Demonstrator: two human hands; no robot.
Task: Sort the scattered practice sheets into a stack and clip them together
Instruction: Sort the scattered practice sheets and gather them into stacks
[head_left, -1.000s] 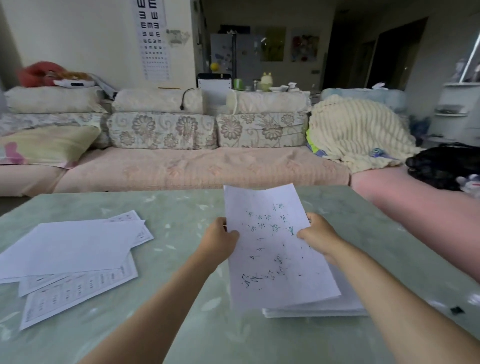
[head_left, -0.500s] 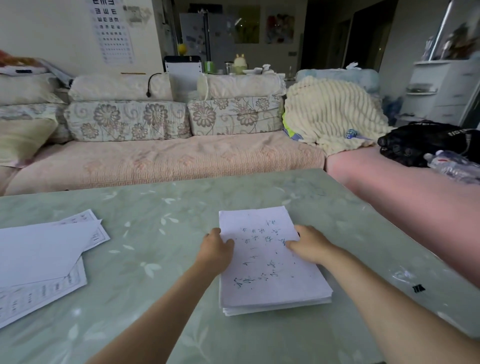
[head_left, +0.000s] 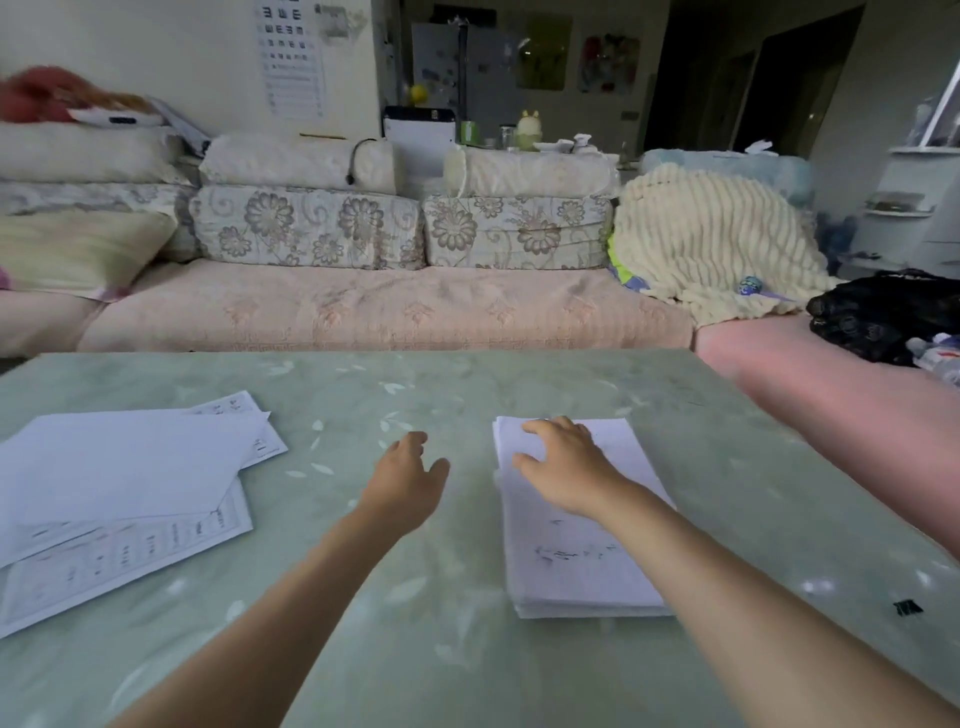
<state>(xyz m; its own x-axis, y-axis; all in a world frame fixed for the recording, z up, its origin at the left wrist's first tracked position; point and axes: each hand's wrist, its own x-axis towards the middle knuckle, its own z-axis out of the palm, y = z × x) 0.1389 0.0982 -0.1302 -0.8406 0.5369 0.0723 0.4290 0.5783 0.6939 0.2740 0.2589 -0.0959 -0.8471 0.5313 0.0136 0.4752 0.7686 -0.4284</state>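
Observation:
A neat stack of white practice sheets (head_left: 582, 561) with handwriting on top lies on the green table, right of centre. My right hand (head_left: 563, 467) rests flat on the stack's far half, fingers spread, holding nothing. My left hand (head_left: 410, 480) hovers over bare table just left of the stack, fingers apart and empty. Several loose sheets (head_left: 130, 478) lie overlapping at the table's left, a blank one on top of printed ones. A small black binder clip (head_left: 908, 607) lies on the table at the right, apart from the stack.
The pale green glass-topped table (head_left: 415, 395) fills the foreground. Behind its far edge runs a pink sofa (head_left: 384, 306) with floral cushions and a cream blanket (head_left: 711, 239); the sofa continues along the right side, carrying a black bag (head_left: 878, 312).
The sheet held up by both hands was laid onto the stack. My left hand then came off the stack and moved left; my right hand stays on top.

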